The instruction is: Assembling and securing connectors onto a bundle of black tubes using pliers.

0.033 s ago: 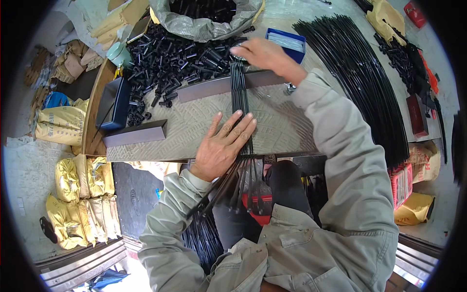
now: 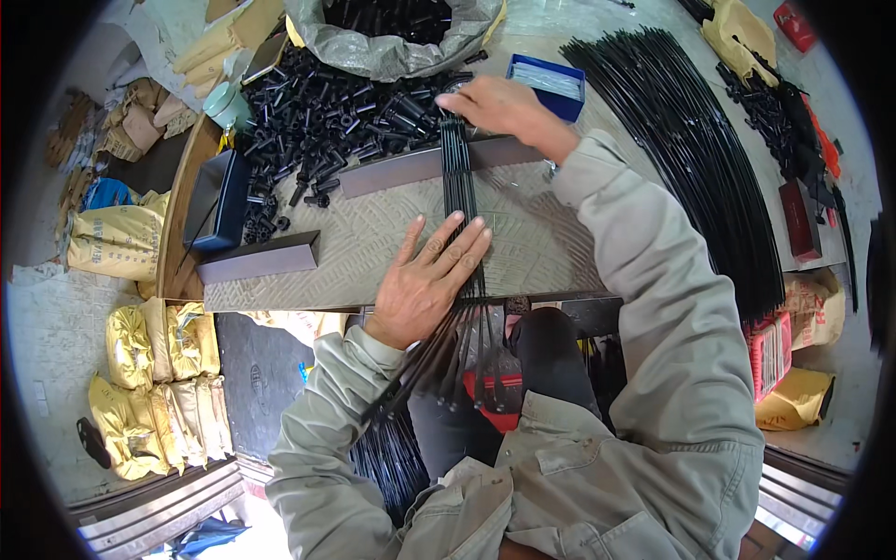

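Observation:
A narrow bundle of thin black rods (image 2: 458,177) lies across the tabletop, its near ends fanned out past the front edge over my lap. My left hand (image 2: 420,289) rests flat on the rods near that edge, fingers spread. At their far ends, my right hand (image 2: 509,107) has its fingers bent together by the rod tips; whatever they pinch is too small to make out. Between the hands, the rods pass a long grey metal bar (image 2: 397,172). A heap of short black tubular parts (image 2: 303,126) lies left of the right hand.
A grey sack (image 2: 378,58) of black parts stands at the back. Right of it are a blue box (image 2: 551,86) and a large stack of black rods (image 2: 677,140). A dark blue bin (image 2: 219,201) and a second metal bar (image 2: 261,257) lie at left. Yellow sacks (image 2: 168,392) fill the floor.
My right hand has shifted slightly left, its fingers drawn closer to the rod tips. My left hand stays in place on the rods.

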Tool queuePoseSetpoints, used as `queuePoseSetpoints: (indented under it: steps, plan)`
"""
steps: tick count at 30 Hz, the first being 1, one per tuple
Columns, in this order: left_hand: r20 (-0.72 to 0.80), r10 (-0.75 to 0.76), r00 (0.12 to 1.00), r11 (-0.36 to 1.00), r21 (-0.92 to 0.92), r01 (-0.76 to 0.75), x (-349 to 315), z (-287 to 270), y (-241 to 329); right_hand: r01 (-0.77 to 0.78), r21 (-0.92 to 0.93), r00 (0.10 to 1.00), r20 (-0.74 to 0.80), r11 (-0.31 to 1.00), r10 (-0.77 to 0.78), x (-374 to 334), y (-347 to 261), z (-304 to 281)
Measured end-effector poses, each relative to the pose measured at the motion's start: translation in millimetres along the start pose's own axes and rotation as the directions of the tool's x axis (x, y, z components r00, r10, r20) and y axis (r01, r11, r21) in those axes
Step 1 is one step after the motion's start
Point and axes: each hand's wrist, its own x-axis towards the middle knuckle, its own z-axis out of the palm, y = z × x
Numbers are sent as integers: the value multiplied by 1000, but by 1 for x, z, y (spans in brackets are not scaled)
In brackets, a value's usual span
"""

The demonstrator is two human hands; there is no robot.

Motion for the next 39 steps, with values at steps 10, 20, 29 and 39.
queuePoseSetpoints:
  steps: [10,20,29,39]
  plan:
    - [33,2,999,992,-128,2,3,-8,1,89,730,881,-375,677,288,0,53,-41]
    - [47,93,995,996,-6,-93,4,4,-5,348,71,890,288,935,-354,-92,23,-79]
    - [44,30,999,984,-176,-22,7,-6,1,562,-438,809,118,702,-576,-125,5,-30]
    - [-24,51,998,998,-40,-52,4,-1,2,619,-553,660,-18,557,-751,-37,3,-19]
